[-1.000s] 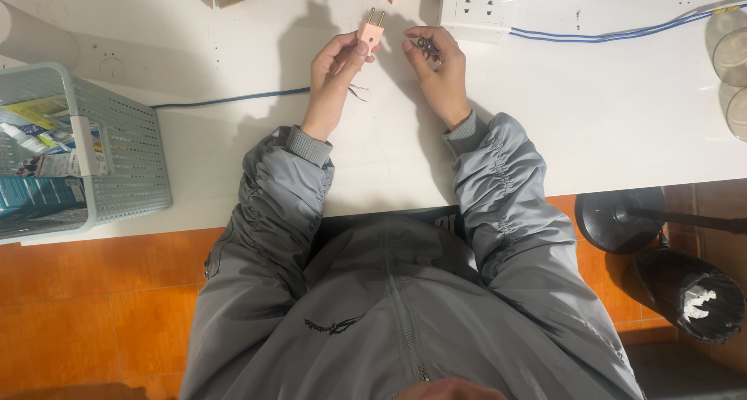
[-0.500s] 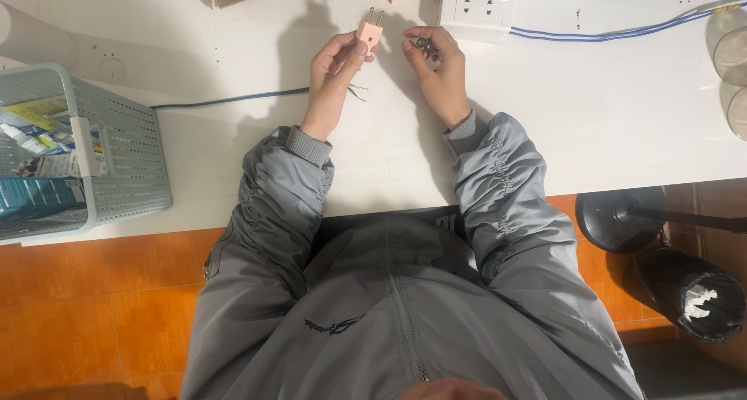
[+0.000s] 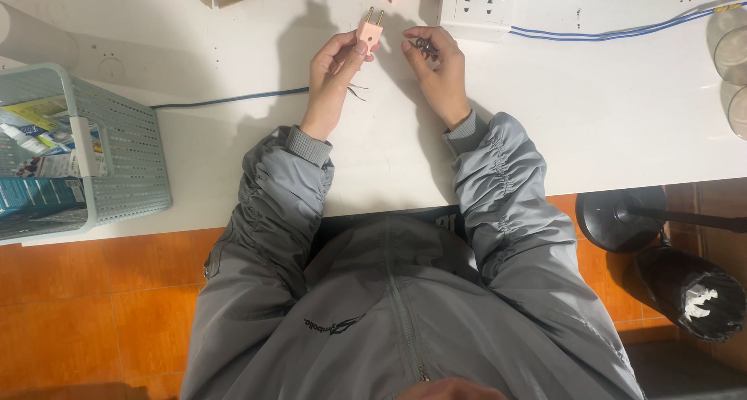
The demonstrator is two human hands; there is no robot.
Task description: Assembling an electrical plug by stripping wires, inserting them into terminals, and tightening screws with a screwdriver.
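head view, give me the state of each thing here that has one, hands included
left hand: closed on the pink plug, raised off the table
pink plug: held, two prongs pointing away
right hand: pinching a small dark part
small dark part: held at the fingertips, too small to identify
white power strip: lying on the table, visible sockets empty
blue cable: lying loose on the table
plastic basket: upright, holding packages

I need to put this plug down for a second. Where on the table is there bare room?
Bare white table lies right of the right hand, below the blue cable. It is crowded by the basket and around the power strip.
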